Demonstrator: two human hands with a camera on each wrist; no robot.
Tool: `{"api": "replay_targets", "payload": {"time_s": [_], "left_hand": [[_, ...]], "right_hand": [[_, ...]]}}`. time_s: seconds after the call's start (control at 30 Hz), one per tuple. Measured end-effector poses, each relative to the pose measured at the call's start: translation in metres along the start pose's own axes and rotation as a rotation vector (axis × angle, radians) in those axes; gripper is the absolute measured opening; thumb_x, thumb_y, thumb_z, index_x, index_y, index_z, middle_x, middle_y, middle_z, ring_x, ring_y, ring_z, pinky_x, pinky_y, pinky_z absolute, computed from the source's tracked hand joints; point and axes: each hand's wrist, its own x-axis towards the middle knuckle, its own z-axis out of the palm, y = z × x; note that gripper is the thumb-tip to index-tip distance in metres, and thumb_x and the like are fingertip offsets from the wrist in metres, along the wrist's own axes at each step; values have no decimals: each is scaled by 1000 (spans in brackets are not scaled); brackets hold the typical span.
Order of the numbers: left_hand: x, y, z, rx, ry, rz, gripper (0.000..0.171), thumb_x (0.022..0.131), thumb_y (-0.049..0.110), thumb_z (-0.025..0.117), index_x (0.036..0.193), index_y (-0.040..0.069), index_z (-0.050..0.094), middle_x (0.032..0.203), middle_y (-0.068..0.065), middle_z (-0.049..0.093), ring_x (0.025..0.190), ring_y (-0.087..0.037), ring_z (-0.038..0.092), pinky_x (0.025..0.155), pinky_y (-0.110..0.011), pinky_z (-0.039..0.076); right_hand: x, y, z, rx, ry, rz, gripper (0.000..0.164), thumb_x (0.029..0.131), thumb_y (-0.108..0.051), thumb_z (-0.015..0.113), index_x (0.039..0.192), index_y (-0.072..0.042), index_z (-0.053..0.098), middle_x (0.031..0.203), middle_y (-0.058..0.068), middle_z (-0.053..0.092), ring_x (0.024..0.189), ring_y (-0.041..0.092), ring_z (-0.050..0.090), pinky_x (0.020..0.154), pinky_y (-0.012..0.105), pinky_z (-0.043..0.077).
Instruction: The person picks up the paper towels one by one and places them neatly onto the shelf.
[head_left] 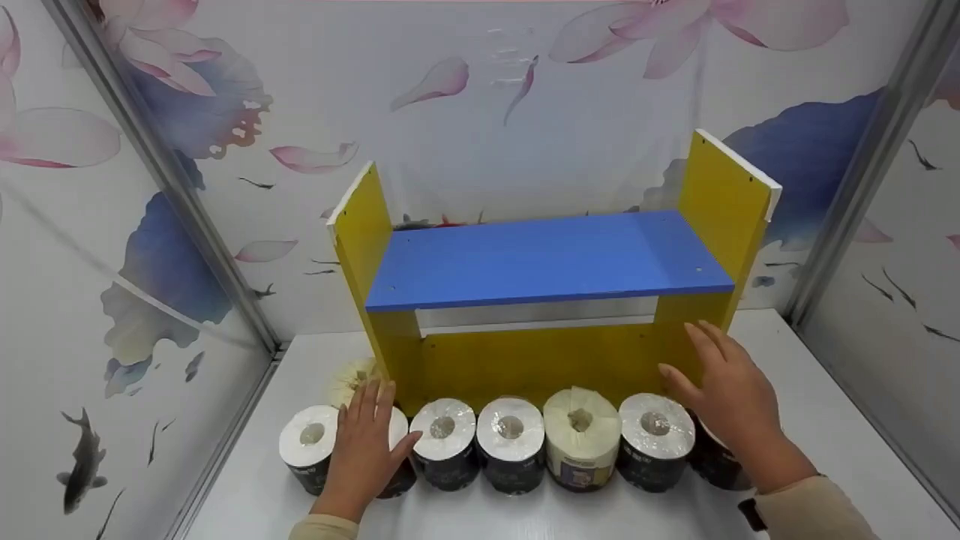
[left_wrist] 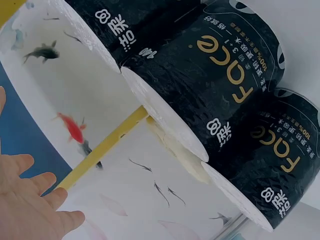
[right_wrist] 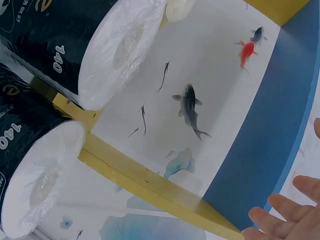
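Overhead access to the blue board (head_left: 555,259) is available between the left yellow side panel (head_left: 364,225) and the right yellow side panel (head_left: 727,202); the rear wall (head_left: 480,157) limits reach behind. At the front, a row of closely spaced rolls (head_left: 511,465) obstructs low entry. Passage beneath the blue board lies above the roll tops. The surface (head_left: 810,405) offers lateral clearance at right; a pale roll (head_left: 349,381) stands outside the left yellow side panel.
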Motion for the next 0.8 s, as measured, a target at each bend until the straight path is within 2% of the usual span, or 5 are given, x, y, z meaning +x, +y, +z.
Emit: {"api": "replay_targets", "payload": {"time_s": [0.47, 0.8], "left_hand": [[-3, -11, -3, 0, -12, -33, 79, 87, 46, 67, 146, 1, 37, 152, -24, 29, 140, -42, 23, 108, -63, 21], [-7, -20, -5, 10, -9, -60, 80, 87, 46, 67, 145, 0, 38, 151, -25, 30, 140, -43, 24, 107, -64, 21]], "right_hand": [[5, 6, -8, 13, 77, 70, 64, 87, -30, 71, 136, 4, 47, 134, 28, 48, 117, 47, 47, 81, 61, 45], [12, 11, -20, 20, 65, 168, 64, 93, -37, 62, 140, 2, 42, 136, 30, 44, 120, 49, 44, 78, 62, 44]]}}
